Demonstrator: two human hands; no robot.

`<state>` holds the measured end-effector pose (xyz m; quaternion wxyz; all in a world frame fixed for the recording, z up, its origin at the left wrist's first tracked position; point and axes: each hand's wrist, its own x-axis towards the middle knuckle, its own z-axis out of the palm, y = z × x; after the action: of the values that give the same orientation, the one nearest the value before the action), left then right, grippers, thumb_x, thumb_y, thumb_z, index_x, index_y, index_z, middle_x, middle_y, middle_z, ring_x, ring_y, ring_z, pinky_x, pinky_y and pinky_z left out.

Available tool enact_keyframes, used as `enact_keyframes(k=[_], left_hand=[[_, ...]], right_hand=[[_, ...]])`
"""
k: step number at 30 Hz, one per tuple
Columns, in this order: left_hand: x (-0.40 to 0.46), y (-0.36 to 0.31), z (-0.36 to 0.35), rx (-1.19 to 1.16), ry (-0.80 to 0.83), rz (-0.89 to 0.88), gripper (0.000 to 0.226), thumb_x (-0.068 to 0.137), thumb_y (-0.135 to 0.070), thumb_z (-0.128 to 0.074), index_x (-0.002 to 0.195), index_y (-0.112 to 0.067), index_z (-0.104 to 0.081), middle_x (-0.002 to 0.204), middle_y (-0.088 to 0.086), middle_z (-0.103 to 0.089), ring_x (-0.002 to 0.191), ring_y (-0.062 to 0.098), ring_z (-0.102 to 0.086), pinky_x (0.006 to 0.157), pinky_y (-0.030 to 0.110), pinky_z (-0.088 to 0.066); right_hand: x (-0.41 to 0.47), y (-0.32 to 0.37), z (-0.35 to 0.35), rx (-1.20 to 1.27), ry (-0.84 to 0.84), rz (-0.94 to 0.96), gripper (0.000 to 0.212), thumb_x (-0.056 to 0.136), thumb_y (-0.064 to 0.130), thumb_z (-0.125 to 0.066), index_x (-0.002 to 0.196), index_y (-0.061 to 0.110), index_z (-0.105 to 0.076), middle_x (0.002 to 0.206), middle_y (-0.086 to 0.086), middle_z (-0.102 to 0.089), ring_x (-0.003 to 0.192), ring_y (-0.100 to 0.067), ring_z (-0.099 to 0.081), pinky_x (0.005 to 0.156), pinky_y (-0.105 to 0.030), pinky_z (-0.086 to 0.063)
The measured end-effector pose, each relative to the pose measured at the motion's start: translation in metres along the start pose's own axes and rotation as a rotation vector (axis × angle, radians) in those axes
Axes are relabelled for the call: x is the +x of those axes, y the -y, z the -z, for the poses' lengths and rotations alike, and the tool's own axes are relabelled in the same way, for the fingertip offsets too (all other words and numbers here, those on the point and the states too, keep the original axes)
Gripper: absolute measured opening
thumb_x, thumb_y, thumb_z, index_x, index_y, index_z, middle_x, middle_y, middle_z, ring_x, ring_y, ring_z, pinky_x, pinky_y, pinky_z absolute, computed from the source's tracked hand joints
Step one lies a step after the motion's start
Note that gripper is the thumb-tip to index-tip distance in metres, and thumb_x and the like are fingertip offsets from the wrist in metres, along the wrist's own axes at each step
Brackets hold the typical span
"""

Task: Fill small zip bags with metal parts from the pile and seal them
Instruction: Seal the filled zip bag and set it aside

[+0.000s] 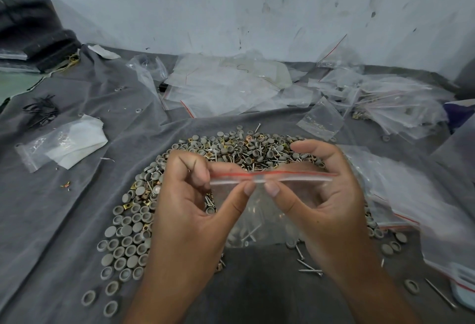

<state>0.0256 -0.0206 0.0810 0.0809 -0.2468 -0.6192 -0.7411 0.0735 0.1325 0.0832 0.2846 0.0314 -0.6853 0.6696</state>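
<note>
So the left hand (190,195) is pinching the zip bag (259,210) by its red-striped top edge, the right hand (318,192) is pinching the other end, holding it above the parts pile (133,221) on grey cloth (64,221).

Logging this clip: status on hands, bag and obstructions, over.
Left hand and right hand both pinching zip bag at its red-lined seal strip. Nails and caps inside. Parts pile beneath; nothing obstructing.
</note>
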Motion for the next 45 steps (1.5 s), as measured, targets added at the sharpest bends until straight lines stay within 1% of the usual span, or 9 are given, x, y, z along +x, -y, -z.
enact_keyframes(k=[5,10,14,18,21,29,34,38,45], left_hand=[[-0.001,-0.001,-0.002,-0.023,0.017,-0.009,0.041,0.080,-0.019,-0.076,0.090,-0.027,-0.037,0.096,0.008,-0.073,0.089,0.021,-0.072,0.076,0.024,-0.054],[-0.004,-0.003,-0.002,-0.061,0.025,0.027,0.038,0.081,-0.018,-0.075,0.095,-0.027,-0.041,0.099,0.010,-0.073,0.089,0.019,-0.073,0.070,0.019,-0.056],[-0.002,-0.004,-0.004,-0.030,-0.004,0.027,0.039,0.083,-0.019,-0.079,0.093,-0.030,-0.043,0.097,0.006,-0.072,0.087,0.018,-0.071,0.072,0.021,-0.056],[-0.001,-0.006,-0.003,-0.052,0.009,0.064,0.044,0.077,-0.025,-0.080,0.104,-0.033,-0.047,0.098,0.006,-0.075,0.088,0.021,-0.073,0.072,0.029,-0.060],[-0.001,-0.006,-0.004,-0.032,0.016,0.081,0.054,0.071,-0.029,-0.082,0.112,-0.033,-0.047,0.095,0.006,-0.076,0.091,0.021,-0.073,0.073,0.025,-0.057],[0.000,-0.007,0.000,-0.106,0.047,0.134,0.048,0.073,-0.023,-0.083,0.105,-0.029,-0.048,0.093,0.012,-0.075,0.085,0.024,-0.074,0.069,0.023,-0.057],[0.002,-0.006,-0.001,-0.111,-0.056,0.193,0.052,0.066,-0.028,-0.088,0.102,-0.030,-0.050,0.084,0.008,-0.078,0.069,0.013,-0.072,0.060,0.015,-0.052],[0.003,-0.008,0.002,-0.125,-0.073,0.199,0.044,0.072,-0.025,-0.073,0.109,-0.018,-0.049,0.078,0.006,-0.077,0.052,0.001,-0.063,0.047,0.009,-0.045],[0.003,-0.011,0.003,-0.100,-0.068,0.177,0.041,0.071,-0.026,-0.072,0.106,-0.021,-0.052,0.073,0.008,-0.076,0.035,-0.008,-0.043,0.038,0.005,-0.032]], right_hand=[[0.000,0.000,0.001,0.003,0.008,0.034,0.042,0.079,0.019,-0.081,0.109,0.035,-0.058,0.090,0.000,-0.074,0.083,-0.011,-0.072,0.076,-0.017,-0.054],[0.000,-0.001,0.001,-0.009,0.037,0.058,0.046,0.080,0.017,-0.081,0.115,0.034,-0.056,0.094,0.000,-0.075,0.088,-0.012,-0.073,0.080,-0.016,-0.054],[-0.001,-0.002,-0.001,0.012,0.039,0.018,0.046,0.079,0.021,-0.081,0.116,0.035,-0.058,0.095,0.000,-0.075,0.089,-0.012,-0.072,0.080,-0.018,-0.054],[-0.001,-0.002,-0.002,0.031,0.016,0.003,0.045,0.077,0.024,-0.081,0.113,0.039,-0.060,0.093,0.001,-0.076,0.087,-0.012,-0.073,0.078,-0.018,-0.055],[-0.002,-0.004,-0.003,0.056,0.016,-0.005,0.044,0.076,0.023,-0.082,0.112,0.037,-0.061,0.092,-0.004,-0.075,0.087,-0.018,-0.073,0.078,-0.021,-0.056],[0.002,0.000,0.003,0.104,0.070,-0.076,0.039,0.074,0.026,-0.081,0.106,0.038,-0.062,0.079,0.000,-0.074,0.072,-0.008,-0.071,0.065,-0.016,-0.054],[0.005,-0.003,0.009,0.135,0.084,-0.176,0.016,0.079,0.034,-0.078,0.094,0.034,-0.071,0.086,-0.002,-0.076,0.075,-0.007,-0.070,0.063,-0.016,-0.055],[0.008,-0.009,0.018,0.144,0.020,-0.202,0.034,0.071,0.049,-0.086,0.093,0.026,-0.077,0.088,0.001,-0.074,0.083,-0.008,-0.068,0.072,-0.017,-0.055],[0.013,-0.012,0.021,0.250,-0.034,-0.102,0.035,0.063,0.044,-0.092,0.090,0.031,-0.074,0.081,0.007,-0.072,0.078,-0.006,-0.066,0.075,-0.019,-0.056]])
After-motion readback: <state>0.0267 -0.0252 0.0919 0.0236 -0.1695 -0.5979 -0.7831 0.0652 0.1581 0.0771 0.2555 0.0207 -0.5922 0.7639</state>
